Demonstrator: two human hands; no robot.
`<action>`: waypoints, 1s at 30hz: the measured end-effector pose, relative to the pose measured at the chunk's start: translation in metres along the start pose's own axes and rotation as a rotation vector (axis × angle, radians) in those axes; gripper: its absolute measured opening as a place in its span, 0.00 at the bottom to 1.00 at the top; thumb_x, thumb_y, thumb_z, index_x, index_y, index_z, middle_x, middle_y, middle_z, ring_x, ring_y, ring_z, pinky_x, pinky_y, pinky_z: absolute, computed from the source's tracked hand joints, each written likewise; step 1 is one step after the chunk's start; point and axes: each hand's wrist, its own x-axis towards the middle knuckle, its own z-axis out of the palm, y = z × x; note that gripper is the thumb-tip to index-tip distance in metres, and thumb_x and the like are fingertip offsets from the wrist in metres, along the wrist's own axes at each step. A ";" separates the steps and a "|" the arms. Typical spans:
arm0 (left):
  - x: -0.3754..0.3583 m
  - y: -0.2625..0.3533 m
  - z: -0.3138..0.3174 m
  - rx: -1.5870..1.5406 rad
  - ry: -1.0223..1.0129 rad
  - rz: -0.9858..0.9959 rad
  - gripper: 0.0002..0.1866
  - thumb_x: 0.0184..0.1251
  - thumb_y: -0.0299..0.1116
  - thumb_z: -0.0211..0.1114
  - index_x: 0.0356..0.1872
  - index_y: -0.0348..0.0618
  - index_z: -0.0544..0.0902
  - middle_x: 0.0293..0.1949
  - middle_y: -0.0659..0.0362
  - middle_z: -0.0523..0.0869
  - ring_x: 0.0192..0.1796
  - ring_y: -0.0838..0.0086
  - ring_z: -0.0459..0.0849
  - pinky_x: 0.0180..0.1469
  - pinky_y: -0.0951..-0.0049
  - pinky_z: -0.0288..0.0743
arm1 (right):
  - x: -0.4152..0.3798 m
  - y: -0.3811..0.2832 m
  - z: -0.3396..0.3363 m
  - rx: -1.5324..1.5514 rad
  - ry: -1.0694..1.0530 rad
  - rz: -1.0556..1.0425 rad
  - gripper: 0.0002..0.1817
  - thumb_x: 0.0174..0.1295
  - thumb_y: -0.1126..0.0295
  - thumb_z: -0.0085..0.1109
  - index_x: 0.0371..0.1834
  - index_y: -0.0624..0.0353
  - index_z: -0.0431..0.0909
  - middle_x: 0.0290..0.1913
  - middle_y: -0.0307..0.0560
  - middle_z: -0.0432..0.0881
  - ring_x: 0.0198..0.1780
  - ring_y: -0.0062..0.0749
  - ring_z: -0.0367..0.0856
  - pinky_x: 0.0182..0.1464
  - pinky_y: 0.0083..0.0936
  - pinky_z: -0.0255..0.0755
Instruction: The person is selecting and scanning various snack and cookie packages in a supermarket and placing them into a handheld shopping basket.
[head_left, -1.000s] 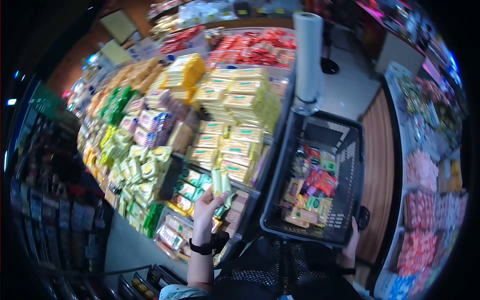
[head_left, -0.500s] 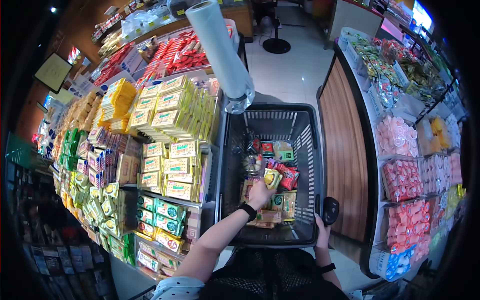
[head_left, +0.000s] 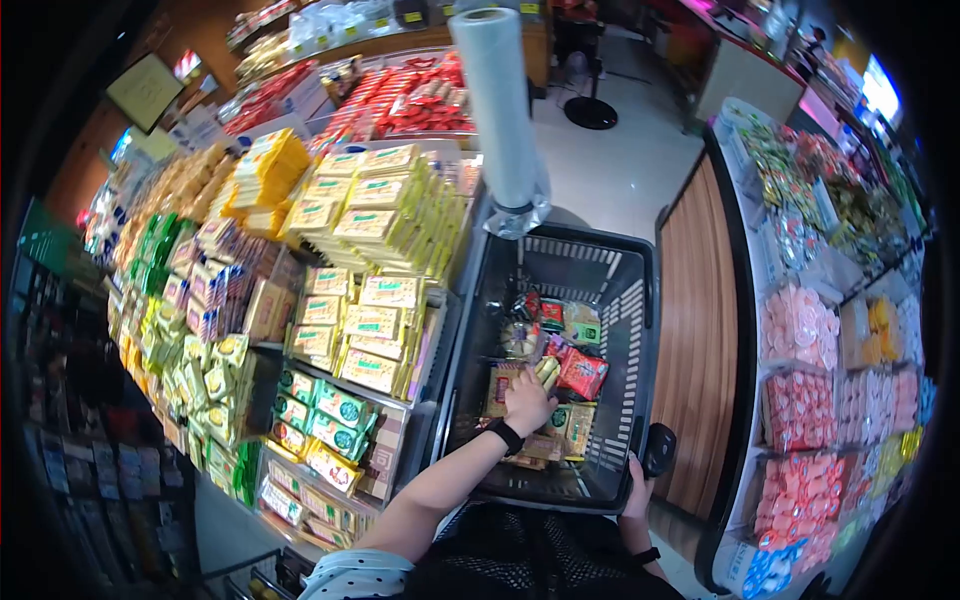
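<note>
Inside the black basket (head_left: 640,300), my left hand (head_left: 528,402) has its fingers closed on a small yellow packet (head_left: 547,372). Right beside that packet lies a red packet (head_left: 581,372). More packets (head_left: 574,428) in pale yellow and brown rest below the hand, and a green-and-white one (head_left: 582,325) lies further up. At the basket's lower right corner, my right hand (head_left: 637,490) grips the rim, its thumb showing and its other fingers mostly hidden. A black rounded object (head_left: 659,450) is just beyond it.
Stacked yellow packets (head_left: 385,225) and green packs (head_left: 340,420) fill the display on the left. A plastic roll (head_left: 495,110) stands at the basket's far left corner. On the right is a wood-panelled counter (head_left: 695,300) with pink packs (head_left: 797,405). A round black stand base (head_left: 590,112) is ahead.
The view has shifted, so the displays and basket appear further right or lower. The yellow packet in my left hand is tilted differently, its face less visible. My right hand remains at the basket's corner.
</note>
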 end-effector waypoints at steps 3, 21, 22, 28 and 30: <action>-0.025 -0.027 -0.048 -0.323 -0.184 0.213 0.30 0.56 0.49 0.61 0.51 0.32 0.70 0.42 0.41 0.76 0.46 0.55 0.78 0.47 0.61 0.73 | 0.000 0.008 -0.009 0.035 -0.031 0.000 0.19 0.57 0.73 0.58 0.52 0.65 0.70 0.47 0.43 0.76 0.45 0.26 0.75 0.49 0.23 0.69; -0.264 -0.304 -0.131 -0.830 1.244 -0.513 0.13 0.62 0.31 0.58 0.47 0.40 0.76 0.37 0.55 0.82 0.40 0.71 0.80 0.44 0.73 0.73 | -0.092 -0.037 0.036 -0.335 -0.262 -0.039 0.54 0.30 0.85 0.68 0.67 0.55 0.52 0.64 0.56 0.57 0.60 0.45 0.61 0.58 0.40 0.63; -0.273 -0.322 -0.136 -0.804 1.320 -0.577 0.14 0.61 0.32 0.58 0.47 0.39 0.76 0.37 0.54 0.81 0.40 0.70 0.80 0.43 0.73 0.73 | -0.094 -0.041 0.047 -0.314 -0.250 -0.005 0.53 0.31 0.84 0.68 0.67 0.55 0.52 0.63 0.56 0.57 0.59 0.45 0.61 0.58 0.40 0.64; -0.305 -0.418 -0.139 -0.205 1.070 -1.193 0.31 0.55 0.42 0.63 0.55 0.32 0.65 0.49 0.45 0.74 0.53 0.55 0.73 0.50 0.61 0.70 | -0.101 -0.043 0.077 -0.293 -0.203 0.038 0.48 0.35 0.81 0.65 0.65 0.56 0.54 0.61 0.55 0.59 0.58 0.44 0.63 0.57 0.39 0.65; -0.302 -0.452 -0.132 -0.231 0.920 -1.300 0.35 0.52 0.44 0.65 0.55 0.31 0.64 0.50 0.44 0.74 0.54 0.54 0.71 0.51 0.59 0.70 | -0.105 -0.042 0.083 -0.295 -0.188 0.040 0.46 0.36 0.80 0.65 0.65 0.56 0.55 0.61 0.54 0.60 0.57 0.44 0.64 0.57 0.39 0.65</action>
